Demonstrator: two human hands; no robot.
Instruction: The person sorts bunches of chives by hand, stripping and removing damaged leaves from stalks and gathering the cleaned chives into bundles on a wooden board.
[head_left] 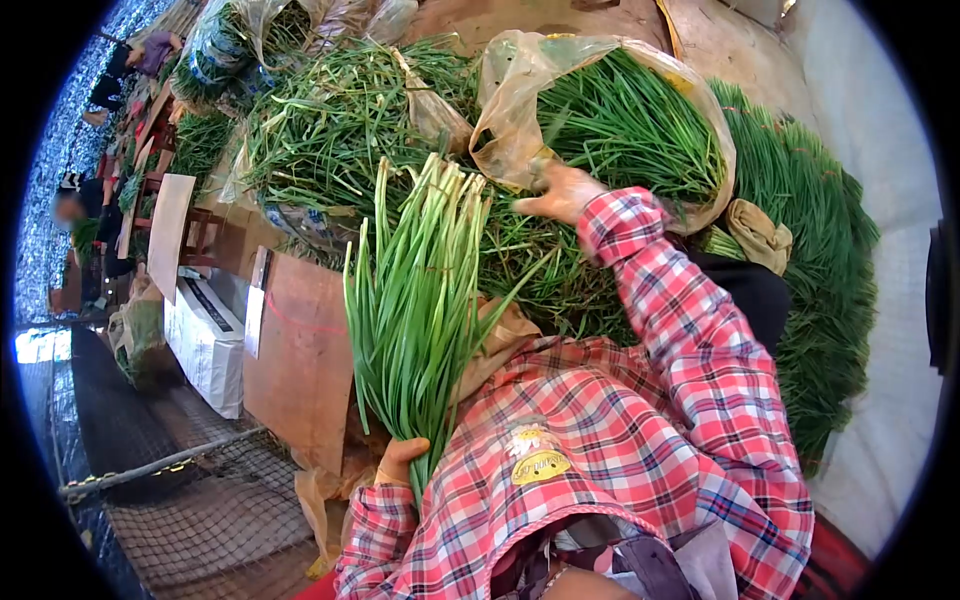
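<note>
A bunch of long green leafy stalks [415, 300] stands upright before my chest, its pale cut ends at the top. My left hand [402, 460] is wrapped round the leafy lower end of the bunch. To the right of the pale ends, my right hand [565, 193] is beside the rim of a clear plastic bag [505, 100]; its thumb and a finger are apart, and the other fingers are blurred. Inside that bag lie more green stalks [630, 120]. Loose trimmed greens [540, 270] are heaped below my right hand.
Another heap of loose greens [320, 120] is at the upper left. Stacked green bundles [820, 250] line the right side. A brown board [298, 350] and a white box [205, 340] are at the left, above netting [220, 520]. Other people are in the far left background.
</note>
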